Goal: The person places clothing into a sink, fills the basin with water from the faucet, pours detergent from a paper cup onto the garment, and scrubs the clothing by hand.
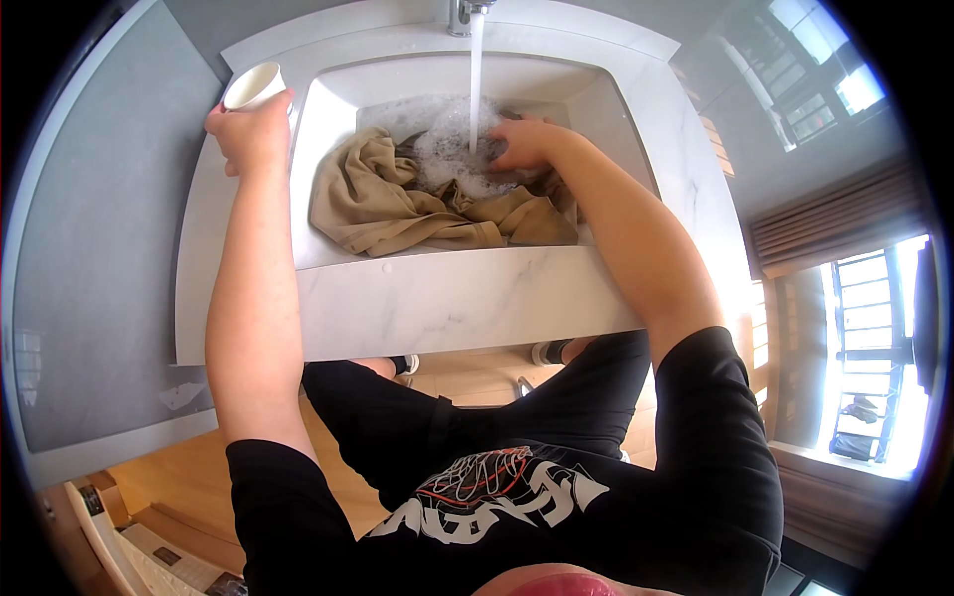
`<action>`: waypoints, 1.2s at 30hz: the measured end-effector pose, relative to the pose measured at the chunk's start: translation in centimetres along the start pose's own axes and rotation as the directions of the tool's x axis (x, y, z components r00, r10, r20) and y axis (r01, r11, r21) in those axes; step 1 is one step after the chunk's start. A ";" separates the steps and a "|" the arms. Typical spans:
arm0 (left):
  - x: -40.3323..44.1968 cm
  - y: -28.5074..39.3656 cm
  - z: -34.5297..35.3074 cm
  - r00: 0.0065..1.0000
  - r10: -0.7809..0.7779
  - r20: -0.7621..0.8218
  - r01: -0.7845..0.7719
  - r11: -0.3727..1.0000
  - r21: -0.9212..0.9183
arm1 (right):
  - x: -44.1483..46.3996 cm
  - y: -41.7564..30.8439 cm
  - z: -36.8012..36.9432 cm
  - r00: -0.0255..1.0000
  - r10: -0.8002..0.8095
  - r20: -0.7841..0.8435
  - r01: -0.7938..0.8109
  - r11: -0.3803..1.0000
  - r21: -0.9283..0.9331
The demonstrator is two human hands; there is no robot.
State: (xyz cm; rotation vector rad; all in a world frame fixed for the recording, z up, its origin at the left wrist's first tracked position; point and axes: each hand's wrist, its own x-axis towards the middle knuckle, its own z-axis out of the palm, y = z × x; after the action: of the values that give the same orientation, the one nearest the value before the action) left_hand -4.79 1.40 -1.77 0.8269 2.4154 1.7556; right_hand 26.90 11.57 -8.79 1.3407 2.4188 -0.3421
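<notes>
My left hand (251,131) is closed around a white cup (254,86) at the left edge of the counter, its mouth facing up and away from me. In the sink (333,94) lies a wet khaki cloth garment (383,207), bunched up and partly under water. White foam (447,149) floats over its middle. A stream of water (476,84) falls from the faucet (465,15) into the foam. Just right of that stream, my right hand (519,144) reaches into the suds with its fingers apart. The fingertips are partly hidden by foam.
A white marbled counter (447,298) surrounds the sink, with its front edge close to my body. Grey wall panels (109,248) stand on the left. To the right are a window (874,338) and a brown blind (835,223).
</notes>
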 end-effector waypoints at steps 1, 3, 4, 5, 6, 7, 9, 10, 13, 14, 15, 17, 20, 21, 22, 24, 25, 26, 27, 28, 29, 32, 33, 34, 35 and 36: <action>0.0 -0.1 0.1 1.000 0.001 0.002 -0.001 1.000 0.002 | 0.0 0.0 0.0 1.000 0.002 -0.006 -0.002 1.000 0.000; -0.1 0.0 0.0 1.000 0.003 0.005 -0.003 1.000 0.007 | -0.1 -0.1 -0.1 1.000 0.001 0.002 -0.001 1.000 0.004; -0.1 0.1 0.0 1.000 0.002 0.004 -0.002 1.000 0.003 | -0.2 -0.1 -0.2 1.000 0.001 0.006 -0.001 1.000 0.006; -0.1 0.1 0.0 1.000 0.000 0.002 0.000 1.000 -0.001 | -0.1 -0.1 -0.1 1.000 -0.001 0.003 0.001 1.000 0.013; -0.1 0.2 0.0 1.000 -0.001 0.001 0.001 1.000 -0.006 | -0.1 0.0 -0.1 1.000 -0.003 0.000 0.003 1.000 0.020; -0.2 0.2 -0.1 1.000 0.000 0.002 0.000 1.000 -0.004 | 0.0 0.0 -0.1 1.000 -0.005 -0.002 0.005 1.000 0.028; -0.3 0.3 -0.2 1.000 0.001 0.005 -0.001 1.000 0.000 | 0.1 0.1 0.0 1.000 -0.003 -0.002 0.003 0.999 0.042; -0.3 0.4 -0.2 1.000 -0.003 0.007 0.003 1.000 0.005 | 0.2 0.1 0.0 1.000 -0.003 -0.002 0.003 0.999 0.049; -0.4 0.6 -0.3 1.000 -0.011 0.009 0.011 1.000 0.009 | 0.0 0.0 -0.1 1.000 -0.001 -0.019 0.003 0.998 0.070; -0.4 0.5 -0.3 1.000 -0.012 0.008 0.012 1.000 0.002 | 0.0 0.1 -0.2 1.000 0.005 -0.017 -0.004 0.997 0.081; -0.3 0.5 -0.2 1.000 -0.014 0.007 0.014 1.000 -0.005 | 0.1 0.1 -0.2 1.000 0.012 -0.016 -0.010 0.996 0.091; -0.2 0.4 -0.2 1.000 -0.001 0.016 0.001 1.000 -0.022 | 0.0 0.1 -0.2 1.000 0.019 -0.015 -0.018 0.994 0.108; -0.4 0.7 -0.3 1.000 -0.005 0.003 0.005 1.000 -0.026 | -0.3 0.0 -0.5 1.000 0.022 -0.016 -0.020 0.992 0.122; -0.5 0.9 -0.4 1.000 -0.011 -0.007 0.011 1.000 -0.024 | -0.4 0.0 -0.5 1.000 0.022 -0.018 -0.020 0.992 0.123; -0.6 1.0 -0.4 1.000 -0.007 -0.008 0.007 1.000 -0.026 | -0.4 0.0 -0.5 1.000 0.022 -0.020 -0.020 0.992 0.124; -0.7 1.1 -0.5 1.000 -0.001 -0.010 0.001 1.000 -0.028 | -0.4 0.0 -0.5 0.999 0.010 -0.031 -0.007 0.992 0.123; -0.6 1.0 -0.5 1.000 0.009 -0.020 -0.009 1.000 -0.021 | -0.5 0.0 -0.5 0.999 0.004 -0.037 0.000 0.992 0.123; -0.6 1.0 -0.5 0.999 0.020 -0.030 -0.020 1.000 -0.013 | -0.5 0.0 -0.5 1.000 0.006 -0.026 -0.003 0.992 0.124; -0.6 0.9 -0.5 0.999 0.030 -0.040 -0.031 1.000 -0.005 | -0.4 0.0 -0.6 1.000 0.007 -0.015 -0.005 0.992 0.126; -0.5 0.9 -0.5 0.998 0.043 -0.050 -0.043 0.999 0.007 | -0.4 0.0 -0.7 1.000 0.008 -0.004 -0.008 0.992 0.128; -0.6 1.1 -0.5 0.997 0.056 -0.060 -0.055 0.998 0.019 | -0.4 0.0 -0.7 1.000 0.006 0.000 -0.006 0.992 0.128; -1.4 2.1 -1.0 0.990 0.084 -0.111 -0.078 0.995 0.061 | -0.4 0.1 -0.7 1.000 -0.002 -0.008 0.003 0.992 0.125; -1.9 2.6 -1.2 0.987 0.092 -0.131 -0.083 0.994 0.076 | -0.5 0.1 -0.7 1.000 -0.006 -0.024 0.009 0.992 0.124; -2.4 2.5 -1.2 0.928 0.325 -0.182 -0.314 0.945 0.088 | -0.6 0.0 -0.6 0.999 -0.010 -0.040 0.015 0.992 0.123; -2.9 2.1 -1.1 0.812 0.538 -0.227 -0.527 0.843 0.113 | -0.4 0.1 -0.4 0.997 0.003 -0.078 0.004 0.995 0.101; -3.5 1.8 -1.0 0.646 0.716 -0.265 -0.707 0.692 0.147 | -0.1 0.2 0.0 0.993 0.017 -0.116 -0.008 0.997 0.079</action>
State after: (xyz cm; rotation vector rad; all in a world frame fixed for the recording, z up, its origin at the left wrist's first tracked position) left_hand -1.39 -0.59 -0.71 1.8574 2.4707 2.2186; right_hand 27.12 11.59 -8.80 1.4463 2.5149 -0.3691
